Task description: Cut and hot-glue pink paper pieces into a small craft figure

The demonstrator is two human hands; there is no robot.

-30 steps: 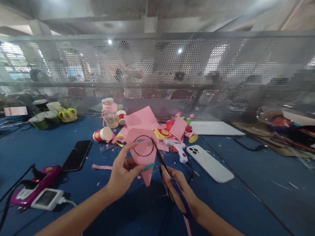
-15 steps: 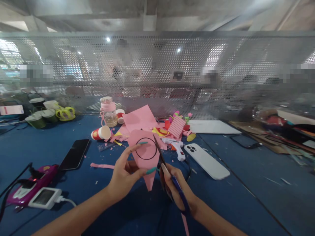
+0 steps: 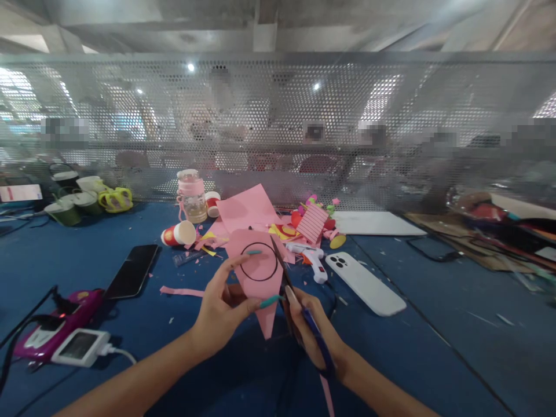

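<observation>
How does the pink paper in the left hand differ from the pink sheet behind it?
The held paper bears a black circle; the sheet behind shows none. The left hand grips the held paper; the sheet behind is unheld. Both are pink.

Black phone lies on blue table, near magenta power strip, whose indicator glows red. Clear bottle with pink collar stands upright; red-and-white cup lies sideways before it. White phone rests lens-side up. Perforated metal screen stands behind.

Pink paper, blue-handled scissors
</observation>
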